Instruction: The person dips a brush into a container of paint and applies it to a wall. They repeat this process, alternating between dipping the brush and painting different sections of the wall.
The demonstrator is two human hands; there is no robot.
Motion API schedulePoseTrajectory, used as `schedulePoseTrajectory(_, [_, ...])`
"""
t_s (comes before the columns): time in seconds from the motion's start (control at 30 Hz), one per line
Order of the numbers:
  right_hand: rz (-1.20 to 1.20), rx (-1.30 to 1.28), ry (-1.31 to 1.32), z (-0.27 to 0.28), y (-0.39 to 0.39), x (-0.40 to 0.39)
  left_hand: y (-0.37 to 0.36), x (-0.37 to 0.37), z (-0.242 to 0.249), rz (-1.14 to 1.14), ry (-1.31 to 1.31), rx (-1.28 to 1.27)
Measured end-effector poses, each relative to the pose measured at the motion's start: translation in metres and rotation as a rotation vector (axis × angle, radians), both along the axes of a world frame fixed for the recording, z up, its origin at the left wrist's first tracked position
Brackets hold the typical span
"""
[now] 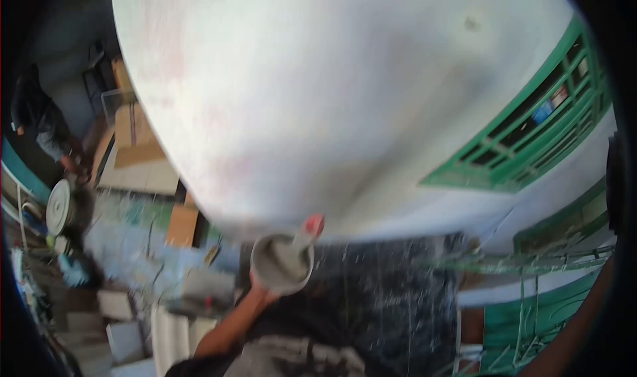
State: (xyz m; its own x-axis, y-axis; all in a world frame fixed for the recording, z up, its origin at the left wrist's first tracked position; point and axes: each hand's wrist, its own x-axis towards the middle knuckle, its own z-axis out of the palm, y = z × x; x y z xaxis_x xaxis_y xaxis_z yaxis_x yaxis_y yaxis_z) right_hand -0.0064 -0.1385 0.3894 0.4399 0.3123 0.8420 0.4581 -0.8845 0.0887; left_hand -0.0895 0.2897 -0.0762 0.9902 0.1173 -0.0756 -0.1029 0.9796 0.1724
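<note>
Bowl [286,286]: where is it in the head view, and who has it?

Low and near the middle, held up by the left hand [263,291], which is partly closed around its lower left side. Most of the fingers are hidden behind it.

And the right hand?

Out of sight, so I can't tell how open it is or what it holds.

What's inside the bowl?

Greyish material, and a tool with a red handle [314,224] leaning at the right of the rim. Blur hides its lower end.

Any writing?

White marks on the dark surface [381,304] are too smeared to read.

How about space around it?

The white wall [298,112] comes down close behind the bowl in the view; the dark surface opens out to the right. The green window grille [511,148] is well apart, up right. Far left, another person [46,118], partly lost in shadow, reaches near a round white object [60,206].
</note>
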Motion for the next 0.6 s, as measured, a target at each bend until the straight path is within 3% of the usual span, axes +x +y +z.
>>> schedulePoseTrajectory(0.07, [-0.022,0.041,-0.009,-0.007,-0.002,-0.002,0.006,0.018,-0.005,-0.054,-0.055,-0.066])
schedulePoseTrajectory(0.13, [-0.029,0.080,0.025,-0.012,-0.004,-0.001,0.005,-0.038,0.010,-0.127,0.058,-0.232])
schedulePoseTrajectory(0.27, [-0.038,0.119,0.015,-0.012,-0.007,0.000,0.010,-0.010,0.011,-0.149,0.012,-0.147])
schedulePoseTrajectory(0.47, [-0.069,0.141,0.076,-0.004,-0.015,0.010,0.010,-0.040,0.041,-0.120,0.122,-0.057])
schedulePoseTrajectory(0.6, [-0.084,0.207,-0.036,-0.014,-0.018,0.011,0.008,-0.016,0.060,-0.043,0.115,0.078])
